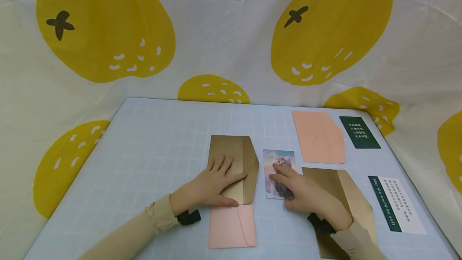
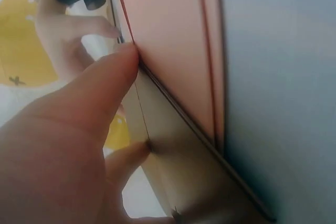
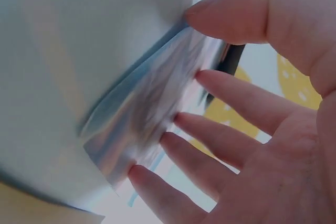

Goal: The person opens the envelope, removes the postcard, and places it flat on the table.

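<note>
Head view, centre: the left hand (image 1: pixel 216 185), fingers spread, rests on a gold envelope (image 1: pixel 250 159); right of centre, the right hand (image 1: pixel 308 191) touches a kitten card (image 1: pixel 273 189) with parted fingers. Light, flat pressure should avoid creases. Lower right, a second gold envelope (image 1: pixel 355 196) beneath the right sleeve (image 1: pixel 357 242) might snag; a pink envelope (image 1: pixel 229 228) lies lower centre.

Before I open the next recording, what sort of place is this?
Probably a small staged filming corner: a white, yellow-printed cloth backdrop hangs behind a pale-blue gridded tabletop bearing flat brown paper envelopes.
</note>
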`<move>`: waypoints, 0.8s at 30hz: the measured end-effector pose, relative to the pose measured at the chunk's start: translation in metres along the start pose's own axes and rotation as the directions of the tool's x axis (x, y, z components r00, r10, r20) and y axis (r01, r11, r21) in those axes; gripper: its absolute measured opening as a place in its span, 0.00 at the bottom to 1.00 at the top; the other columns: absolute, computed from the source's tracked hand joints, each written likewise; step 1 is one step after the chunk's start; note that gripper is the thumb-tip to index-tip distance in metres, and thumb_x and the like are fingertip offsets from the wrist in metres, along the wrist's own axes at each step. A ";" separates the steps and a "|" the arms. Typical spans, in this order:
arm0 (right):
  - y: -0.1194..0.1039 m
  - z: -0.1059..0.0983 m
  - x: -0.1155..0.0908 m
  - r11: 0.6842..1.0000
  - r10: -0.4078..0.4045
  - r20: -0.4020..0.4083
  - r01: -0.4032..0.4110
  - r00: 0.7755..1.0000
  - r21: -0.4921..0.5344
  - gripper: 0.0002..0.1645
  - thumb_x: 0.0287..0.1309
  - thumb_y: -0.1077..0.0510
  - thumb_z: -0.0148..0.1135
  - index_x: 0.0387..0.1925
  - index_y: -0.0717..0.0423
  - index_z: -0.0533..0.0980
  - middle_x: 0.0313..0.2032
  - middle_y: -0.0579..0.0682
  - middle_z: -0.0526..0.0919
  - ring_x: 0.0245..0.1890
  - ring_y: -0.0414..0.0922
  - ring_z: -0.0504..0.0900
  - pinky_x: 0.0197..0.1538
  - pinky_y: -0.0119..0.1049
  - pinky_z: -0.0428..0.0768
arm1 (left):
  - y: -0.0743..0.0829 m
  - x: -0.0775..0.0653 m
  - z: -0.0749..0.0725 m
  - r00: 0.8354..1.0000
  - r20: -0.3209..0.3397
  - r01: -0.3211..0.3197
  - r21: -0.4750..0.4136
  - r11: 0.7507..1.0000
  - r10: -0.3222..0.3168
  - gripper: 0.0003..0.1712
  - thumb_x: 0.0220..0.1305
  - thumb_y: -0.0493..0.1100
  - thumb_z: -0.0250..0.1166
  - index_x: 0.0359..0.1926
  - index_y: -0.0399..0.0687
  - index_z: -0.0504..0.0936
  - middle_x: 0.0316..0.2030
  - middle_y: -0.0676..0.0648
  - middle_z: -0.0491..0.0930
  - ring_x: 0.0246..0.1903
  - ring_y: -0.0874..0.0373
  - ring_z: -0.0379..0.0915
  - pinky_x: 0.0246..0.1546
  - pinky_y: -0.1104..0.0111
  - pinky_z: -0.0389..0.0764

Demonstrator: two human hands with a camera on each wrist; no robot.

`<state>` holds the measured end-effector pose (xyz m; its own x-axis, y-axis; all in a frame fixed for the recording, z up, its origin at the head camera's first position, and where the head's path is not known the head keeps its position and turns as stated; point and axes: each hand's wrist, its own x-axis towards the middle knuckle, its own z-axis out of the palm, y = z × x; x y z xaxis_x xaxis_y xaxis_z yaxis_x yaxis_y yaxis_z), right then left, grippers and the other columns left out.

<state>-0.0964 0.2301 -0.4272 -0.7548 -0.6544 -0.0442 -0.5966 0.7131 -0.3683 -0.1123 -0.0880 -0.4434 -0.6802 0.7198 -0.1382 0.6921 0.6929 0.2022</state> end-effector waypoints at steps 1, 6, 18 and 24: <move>0.003 -0.001 0.003 1.000 -0.001 -0.003 0.001 1.000 0.005 0.44 0.40 0.66 0.67 0.66 0.59 0.72 0.71 0.62 0.63 0.67 0.61 0.67 0.49 0.49 0.77 | -0.003 0.003 -0.001 1.000 0.007 0.004 -0.014 1.000 -0.004 0.49 0.60 0.77 0.55 0.77 0.69 0.54 0.76 0.30 0.40 0.73 0.29 0.33 0.66 0.35 0.48; 0.013 -0.006 0.016 0.999 0.023 0.019 -0.024 1.000 0.045 0.44 0.40 0.67 0.65 0.67 0.58 0.71 0.72 0.62 0.61 0.69 0.63 0.62 0.52 0.50 0.74 | -0.015 0.015 -0.006 1.000 0.022 0.020 -0.043 0.999 -0.019 0.48 0.60 0.77 0.54 0.77 0.70 0.55 0.76 0.31 0.40 0.73 0.29 0.33 0.66 0.35 0.47; 0.027 -0.014 0.041 0.997 0.049 0.038 -0.051 0.998 0.050 0.43 0.41 0.65 0.66 0.66 0.56 0.72 0.72 0.60 0.60 0.68 0.62 0.64 0.42 0.43 0.73 | -0.038 0.036 -0.018 0.999 0.029 0.038 -0.106 0.994 -0.035 0.47 0.62 0.74 0.56 0.77 0.68 0.55 0.76 0.31 0.38 0.73 0.29 0.31 0.66 0.34 0.46; 0.032 -0.018 0.052 0.997 0.039 0.031 -0.041 0.999 0.066 0.42 0.41 0.65 0.66 0.65 0.57 0.72 0.72 0.62 0.60 0.68 0.63 0.64 0.42 0.44 0.73 | -0.053 0.046 -0.024 0.997 0.036 0.068 -0.130 0.989 -0.064 0.48 0.60 0.76 0.57 0.77 0.70 0.55 0.77 0.33 0.37 0.73 0.28 0.29 0.67 0.35 0.44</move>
<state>-0.1597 0.2229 -0.4242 -0.7688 -0.6335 -0.0873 -0.5457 0.7211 -0.4269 -0.1859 -0.0930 -0.4377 -0.7137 0.6754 -0.1859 0.6070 0.7287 0.3171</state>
